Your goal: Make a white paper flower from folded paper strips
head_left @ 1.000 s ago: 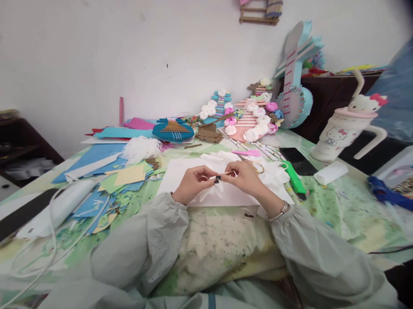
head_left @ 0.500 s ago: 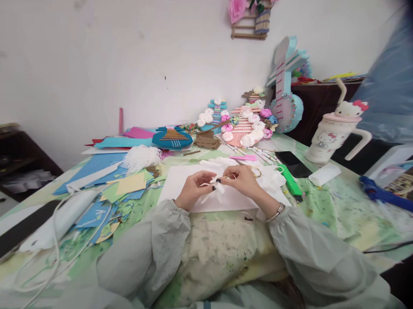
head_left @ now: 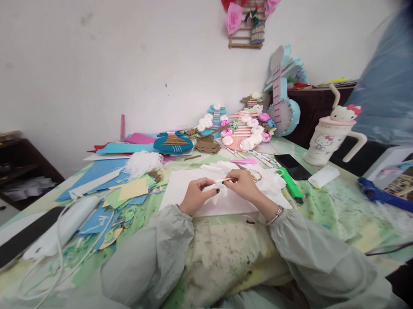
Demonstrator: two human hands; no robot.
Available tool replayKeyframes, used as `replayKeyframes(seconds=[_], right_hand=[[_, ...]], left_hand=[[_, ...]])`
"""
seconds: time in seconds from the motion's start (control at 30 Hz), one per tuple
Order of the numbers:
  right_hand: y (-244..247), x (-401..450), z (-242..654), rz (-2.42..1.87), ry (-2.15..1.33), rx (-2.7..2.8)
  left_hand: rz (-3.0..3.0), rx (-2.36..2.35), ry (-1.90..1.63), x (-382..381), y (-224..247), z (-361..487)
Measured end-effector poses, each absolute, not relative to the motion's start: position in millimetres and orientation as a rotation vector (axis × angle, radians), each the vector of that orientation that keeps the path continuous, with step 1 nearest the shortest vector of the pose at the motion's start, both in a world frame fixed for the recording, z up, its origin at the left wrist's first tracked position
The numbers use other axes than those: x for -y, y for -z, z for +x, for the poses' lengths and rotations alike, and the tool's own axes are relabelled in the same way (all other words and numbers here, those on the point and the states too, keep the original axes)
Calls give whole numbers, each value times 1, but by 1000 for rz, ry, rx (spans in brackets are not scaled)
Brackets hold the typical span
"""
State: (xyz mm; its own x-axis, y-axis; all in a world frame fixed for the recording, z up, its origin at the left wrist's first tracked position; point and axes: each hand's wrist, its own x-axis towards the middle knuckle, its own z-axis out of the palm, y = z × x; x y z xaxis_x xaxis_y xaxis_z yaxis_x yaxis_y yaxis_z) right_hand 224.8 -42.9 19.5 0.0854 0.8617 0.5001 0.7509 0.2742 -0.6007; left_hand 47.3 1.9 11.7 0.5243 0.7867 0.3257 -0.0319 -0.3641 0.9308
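Both hands meet above a white sheet (head_left: 180, 183) at the middle of the table. My left hand (head_left: 199, 195) pinches a small white paper piece (head_left: 219, 190) with several loose petal-like strips. From the right, my right hand (head_left: 243, 185) has its fingers closed on a thin light stick (head_left: 225, 179), whose end lies over the white piece. Crumpled white paper (head_left: 269, 178) and gold-handled scissors (head_left: 254, 175) lie just beyond my right hand.
Blue paper (head_left: 106, 171), a white string bundle (head_left: 144, 164) and green scraps lie left. A green glue gun (head_left: 290, 184), black phone (head_left: 292, 166), white roll (head_left: 324, 176) and tumbler (head_left: 326, 139) stand or lie right. Paper instruments line the back.
The view has tilted up slightly, so the table sits lower. The light stick now lies flatter across the top of the white piece, and both hands keep their hold.
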Motion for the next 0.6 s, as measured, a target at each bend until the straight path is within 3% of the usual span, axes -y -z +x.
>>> replayKeyframes(seconds=[0.6], right_hand=[[-21,42,222,-1463,-276,1566]], left_hand=[[1707,-636,-943,-9,-4,45]])
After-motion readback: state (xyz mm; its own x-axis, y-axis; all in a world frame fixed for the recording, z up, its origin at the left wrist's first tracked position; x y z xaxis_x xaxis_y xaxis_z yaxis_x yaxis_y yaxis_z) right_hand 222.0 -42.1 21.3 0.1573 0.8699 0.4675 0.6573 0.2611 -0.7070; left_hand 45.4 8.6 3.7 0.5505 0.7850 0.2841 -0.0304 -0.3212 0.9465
